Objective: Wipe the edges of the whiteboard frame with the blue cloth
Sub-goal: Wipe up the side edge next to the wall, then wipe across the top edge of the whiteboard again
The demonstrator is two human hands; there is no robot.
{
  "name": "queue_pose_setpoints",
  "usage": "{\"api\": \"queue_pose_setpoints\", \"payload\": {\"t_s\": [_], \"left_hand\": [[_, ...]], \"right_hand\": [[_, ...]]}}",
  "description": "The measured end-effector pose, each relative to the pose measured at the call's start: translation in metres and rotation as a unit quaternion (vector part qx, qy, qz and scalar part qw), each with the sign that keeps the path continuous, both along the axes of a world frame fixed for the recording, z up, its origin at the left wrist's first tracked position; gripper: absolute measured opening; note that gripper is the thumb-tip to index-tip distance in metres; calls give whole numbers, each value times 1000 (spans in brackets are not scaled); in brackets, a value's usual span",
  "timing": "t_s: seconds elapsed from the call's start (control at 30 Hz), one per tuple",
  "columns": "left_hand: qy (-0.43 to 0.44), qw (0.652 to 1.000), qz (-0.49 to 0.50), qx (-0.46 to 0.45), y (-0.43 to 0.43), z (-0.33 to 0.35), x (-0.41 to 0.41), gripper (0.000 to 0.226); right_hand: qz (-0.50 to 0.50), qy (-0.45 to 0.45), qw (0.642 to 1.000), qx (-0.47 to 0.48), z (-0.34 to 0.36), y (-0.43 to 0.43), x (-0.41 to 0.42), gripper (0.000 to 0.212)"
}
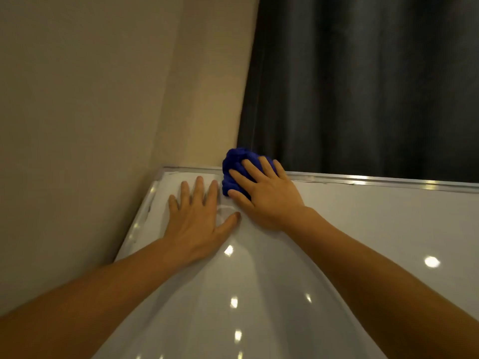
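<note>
The right hand (267, 195) presses the bunched blue cloth (233, 167) onto the whiteboard's top frame (363, 180), fingers spread over it. At its eight o'clock, the left hand (199, 218) lies flat and empty on the whiteboard (363, 229).

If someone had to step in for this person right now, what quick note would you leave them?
Right hand: pressing the bunched blue cloth onto the whiteboard frame at its top edge, near the left corner.
Left hand: flat and empty on the whiteboard surface, bracing it.
Done: cannot tell how much of the frame is already wiped.
Left: likely run the cloth along the top edge toward the dark curtain side, then down the left edge by the wall, which shows dark smudges.
</note>
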State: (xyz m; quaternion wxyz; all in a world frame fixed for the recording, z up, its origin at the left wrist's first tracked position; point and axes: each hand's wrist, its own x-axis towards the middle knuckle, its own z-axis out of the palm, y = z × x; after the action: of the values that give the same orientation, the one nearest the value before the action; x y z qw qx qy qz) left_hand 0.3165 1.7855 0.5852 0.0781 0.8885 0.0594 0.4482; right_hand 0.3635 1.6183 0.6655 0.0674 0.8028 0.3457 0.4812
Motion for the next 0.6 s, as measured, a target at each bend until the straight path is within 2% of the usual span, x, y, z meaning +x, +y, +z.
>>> {"api": "queue_pose_setpoints", "payload": {"t_s": [0.13,0.33,0.4,0.47,0.53,0.6], "left_hand": [[-6,997,-28,72,-49,15,11,96],[-21,994,-56,88,-132,29,23,113],[-23,989,-89,115,-162,28,26,112],[-22,987,-102,120,-191,27,30,111],[-17,991,-84,107,-215,29,34,114],[-13,994,-58,89,-232,31,36,118]], "right_hand": [[-11,3,1000,28,-6,-56,1,69],[-103,-13,988,112,-10,-186,9,64],[-155,-19,965,209,-6,-243,13,70],[-212,30,921,324,2,-288,11,76],[-238,80,896,367,8,-298,9,76],[-197,91,924,316,5,-270,8,72]]}}
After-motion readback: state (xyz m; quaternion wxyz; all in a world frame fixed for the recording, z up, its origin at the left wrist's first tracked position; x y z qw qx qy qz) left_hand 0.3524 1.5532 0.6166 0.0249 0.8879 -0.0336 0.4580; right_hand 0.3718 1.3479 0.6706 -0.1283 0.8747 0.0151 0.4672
